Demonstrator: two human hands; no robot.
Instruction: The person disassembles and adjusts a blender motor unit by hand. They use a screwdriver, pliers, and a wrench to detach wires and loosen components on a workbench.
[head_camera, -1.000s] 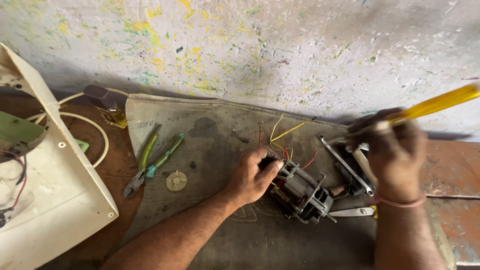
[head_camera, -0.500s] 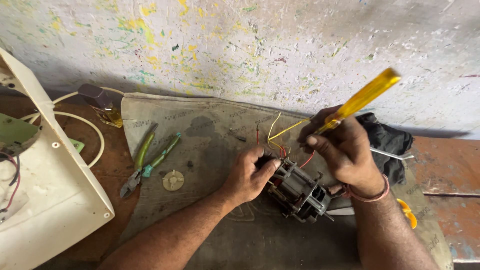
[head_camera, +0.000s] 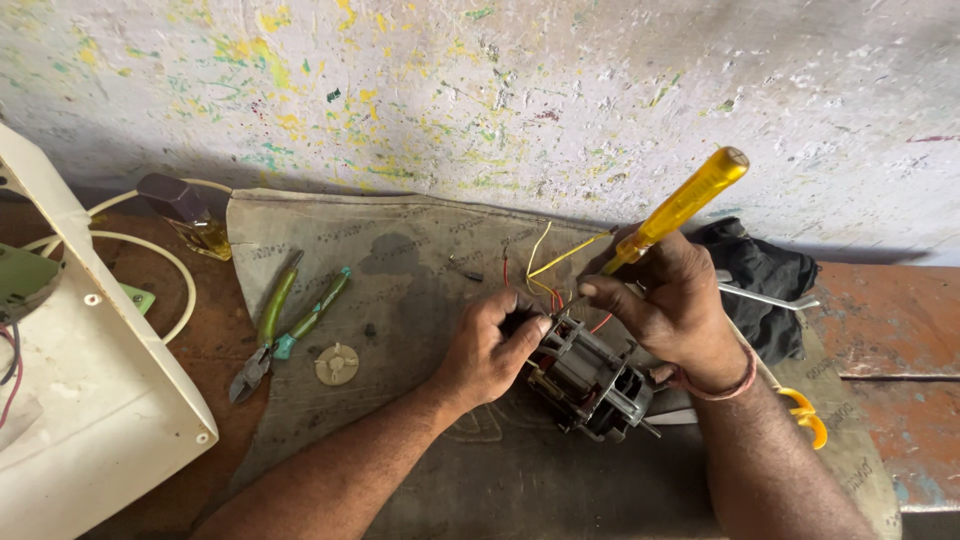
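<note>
Motor (head_camera: 590, 375) sits centre frame, slightly right, on the grey mat (head_camera: 420, 250). Small open-frame unit, dark laminations, red and yellow wires (head_camera: 545, 262) fanning up from its top end.

Left hand (head_camera: 490, 350) grips the motor's upper-left end, fingers curled around it, thumb pressed on the frame. It pins the motor to the mat.

Right hand (head_camera: 675, 310) is closed around a screwdriver (head_camera: 680, 205) with a yellow handle, handle pointing to upper right, tip angled down-left into the top of the motor near the wires. Fingers wrap the lower handle and shank; index finger lies along the shaft. Cannot see the tip itself, so cannot tell what fastener or terminal it sits on.

Step in hand, as I read it: working a screw or terminal at the motor's wire end, one hand bracing, the other driving.

Next move calls for: tip seated square, axial pressure, left grip firm so the frame doesn't rotate. Keep the wires out from under the blade; a slip there nicks insulation or the left thumb.

Around it:
- Pliers (head_camera: 265, 335) with green handles, left of centre on the mat edge.
- Small beige disc (head_camera: 337, 364) just beside them.
- White casing (head_camera: 70, 400) at the left edge, white cable (head_camera: 160, 255) looping above it.
- Black cloth (head_camera: 765, 285) at right, metal rod (head_camera: 765, 297) lying on it.
- Yellow scissors handle (head_camera: 808, 415) lower right, partly hidden by the forearm.
</note>
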